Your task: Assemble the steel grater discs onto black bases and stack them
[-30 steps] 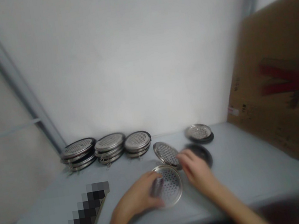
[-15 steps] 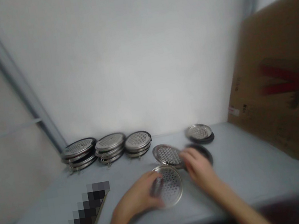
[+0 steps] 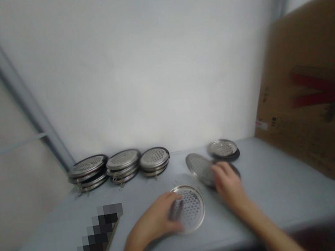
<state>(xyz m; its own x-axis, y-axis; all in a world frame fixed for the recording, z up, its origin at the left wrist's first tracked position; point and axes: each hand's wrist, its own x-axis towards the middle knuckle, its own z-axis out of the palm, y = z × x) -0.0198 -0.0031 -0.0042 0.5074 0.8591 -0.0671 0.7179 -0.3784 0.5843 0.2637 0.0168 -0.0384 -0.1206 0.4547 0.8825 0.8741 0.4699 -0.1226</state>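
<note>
My left hand [image 3: 159, 216] has its fingers and thumb closed on the left edge of a round metal grater [image 3: 191, 208], which lies near the table's front edge. A small ring shows just above that grater. Over to the right, my right hand [image 3: 229, 181] pinches the edge of a second round grater plate [image 3: 199, 167], tilted up on its side. Behind that hand a dark round piece [image 3: 233, 168] shows in part; my fingers cover where it meets the plate.
Three stacks of round graters with dark rims stand along the wall: a left stack [image 3: 88, 165], a middle stack [image 3: 124, 160] and a right stack [image 3: 154, 157]. Farther right lies another grater [image 3: 222, 147] on a dark ring. A cardboard box [image 3: 313, 119] borders the right side.
My right hand has moved a little to the right, carrying the tilted grater plate away from the front grater and over the dark round piece. My left hand stays in place.
</note>
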